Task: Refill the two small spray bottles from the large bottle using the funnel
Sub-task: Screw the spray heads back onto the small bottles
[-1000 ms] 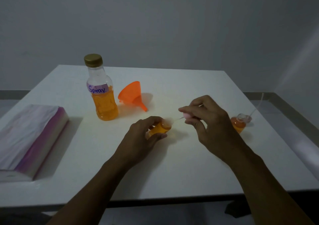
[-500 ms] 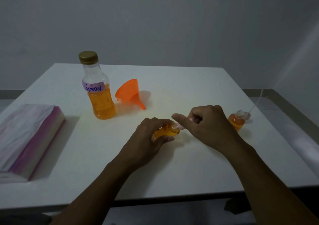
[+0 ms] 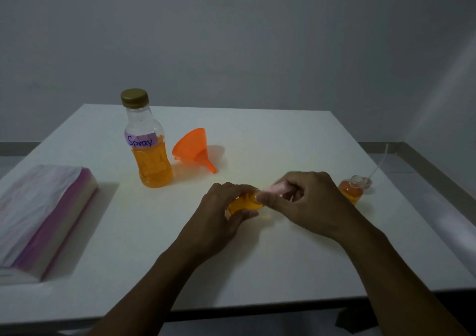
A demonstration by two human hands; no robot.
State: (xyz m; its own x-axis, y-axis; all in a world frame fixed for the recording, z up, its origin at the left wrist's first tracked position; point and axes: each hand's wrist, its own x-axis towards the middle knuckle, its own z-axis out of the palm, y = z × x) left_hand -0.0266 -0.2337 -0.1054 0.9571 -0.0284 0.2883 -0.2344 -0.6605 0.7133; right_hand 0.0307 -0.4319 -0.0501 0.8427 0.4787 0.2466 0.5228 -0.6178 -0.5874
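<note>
Near the large bottle (image 3: 149,153), left hand (image 3: 224,214) grips a filled spray bottle (image 3: 244,204); right hand (image 3: 306,201) seats its pink sprayer (image 3: 273,189). Next, likely twisting it tight.

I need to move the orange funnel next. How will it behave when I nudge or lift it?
The orange funnel lies on its side on the table, so a nudge would probably make it roll in an arc around its narrow spout. It looks like thin plastic, so likely light and fairly stiff. Its smooth cone may slip; gripping the rim seems safer.
</note>
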